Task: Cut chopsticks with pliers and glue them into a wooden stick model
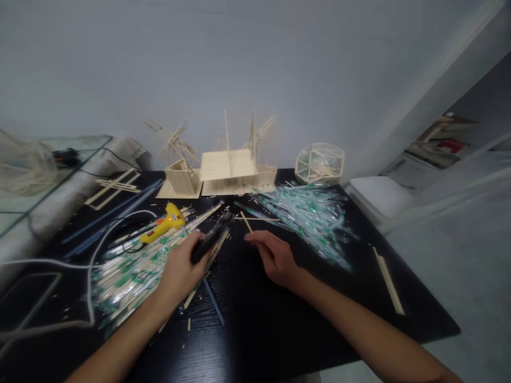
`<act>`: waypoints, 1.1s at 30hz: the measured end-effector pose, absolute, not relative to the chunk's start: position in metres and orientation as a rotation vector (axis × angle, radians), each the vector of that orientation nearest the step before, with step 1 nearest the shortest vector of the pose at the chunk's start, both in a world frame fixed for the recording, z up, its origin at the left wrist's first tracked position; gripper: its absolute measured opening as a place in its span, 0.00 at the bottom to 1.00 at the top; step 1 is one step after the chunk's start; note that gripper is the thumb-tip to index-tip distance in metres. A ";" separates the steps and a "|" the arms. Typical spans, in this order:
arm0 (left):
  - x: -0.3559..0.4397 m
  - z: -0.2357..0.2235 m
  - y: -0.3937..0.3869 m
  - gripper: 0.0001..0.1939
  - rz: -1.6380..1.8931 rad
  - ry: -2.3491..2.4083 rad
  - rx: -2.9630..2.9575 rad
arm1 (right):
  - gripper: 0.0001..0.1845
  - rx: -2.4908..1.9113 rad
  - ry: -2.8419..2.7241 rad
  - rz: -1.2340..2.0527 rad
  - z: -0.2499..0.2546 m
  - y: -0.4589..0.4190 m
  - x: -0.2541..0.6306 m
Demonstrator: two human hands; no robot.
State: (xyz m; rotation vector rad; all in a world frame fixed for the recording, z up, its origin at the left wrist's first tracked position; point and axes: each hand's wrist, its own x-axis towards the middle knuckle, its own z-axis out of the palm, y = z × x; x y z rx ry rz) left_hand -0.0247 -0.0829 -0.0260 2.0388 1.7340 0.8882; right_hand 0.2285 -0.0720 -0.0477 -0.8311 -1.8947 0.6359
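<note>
My left hand (184,264) is wrapped round a black hand tool (211,239) that looks like cutters or pliers; blur hides its jaws. The tool points away from me and to the right. To its right, my right hand (278,259) pinches a thin wooden stick (246,222), which slants up and to the left. A short gap separates the tool's tip from this stick. Under and beside my left hand lie wrapped wooden sticks (131,282) in clear and green packaging. A yellow glue gun (163,224) rests on top of them.
Wooden stick models (227,166) stand along the wall, with a rounded stick frame (320,162) at right. Empty-looking clear wrappers (309,213) are heaped behind my right hand. Loose sticks (389,282) lie near the black table's (287,340) right edge. A white cable (91,287) loops at left.
</note>
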 end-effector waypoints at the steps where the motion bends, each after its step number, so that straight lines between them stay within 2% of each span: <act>1: -0.025 -0.029 -0.085 0.09 0.880 1.732 2.050 | 0.13 -0.847 -1.884 0.620 -0.047 -0.074 0.228; 4: -0.025 -0.039 -0.088 0.06 0.812 1.732 2.091 | 0.06 -0.938 -1.828 0.638 -0.044 -0.079 0.224; 7: -0.025 -0.045 -0.088 0.07 0.804 1.713 2.122 | 0.02 -1.013 -1.661 0.875 -0.037 -0.085 0.215; 11: -0.028 -0.049 -0.088 0.09 0.874 1.701 2.126 | 0.05 -1.042 -1.359 1.194 -0.030 -0.091 0.200; 17: -0.031 -0.052 -0.087 0.14 0.945 1.700 2.176 | 0.14 -1.104 -1.458 1.043 -0.038 -0.097 0.200; 23: -0.028 -0.046 -0.091 0.14 1.055 1.619 2.283 | 0.15 -1.054 -1.671 0.833 -0.043 -0.100 0.211; 33: -0.022 -0.041 -0.097 0.15 0.925 1.554 2.299 | 0.20 -0.921 -1.865 0.723 -0.050 -0.102 0.218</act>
